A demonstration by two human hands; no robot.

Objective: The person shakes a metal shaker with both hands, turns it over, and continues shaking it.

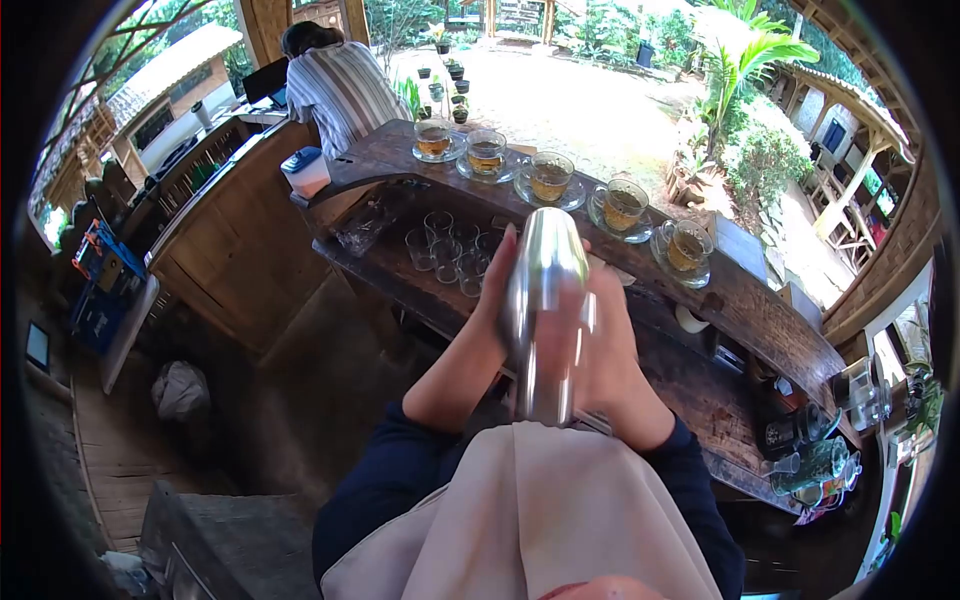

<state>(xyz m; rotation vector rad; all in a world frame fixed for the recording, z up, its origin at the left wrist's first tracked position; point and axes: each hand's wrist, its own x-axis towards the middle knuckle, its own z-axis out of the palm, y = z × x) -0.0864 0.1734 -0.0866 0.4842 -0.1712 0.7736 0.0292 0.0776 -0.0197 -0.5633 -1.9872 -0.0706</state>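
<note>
A shiny metal cocktail shaker (545, 265) stands nearly upright in front of my chest, a little blurred. My left hand (492, 300) presses against its left side, with most of its fingers hidden behind the metal. My right hand (604, 325) is wrapped round the other side, also partly hidden. Beyond the shaker, several glass cups of amber drink on glass saucers line the wooden counter, among them a middle cup (549, 178) and a right-hand cup (687, 247).
Clear drinking glasses (440, 250) stand on the shelf below the curved counter (385, 150). A white container with a blue lid (305, 172) sits at the counter's left end. Glass jars (862, 395) are at the right. A person in a striped shirt (345, 95) leans over farther back.
</note>
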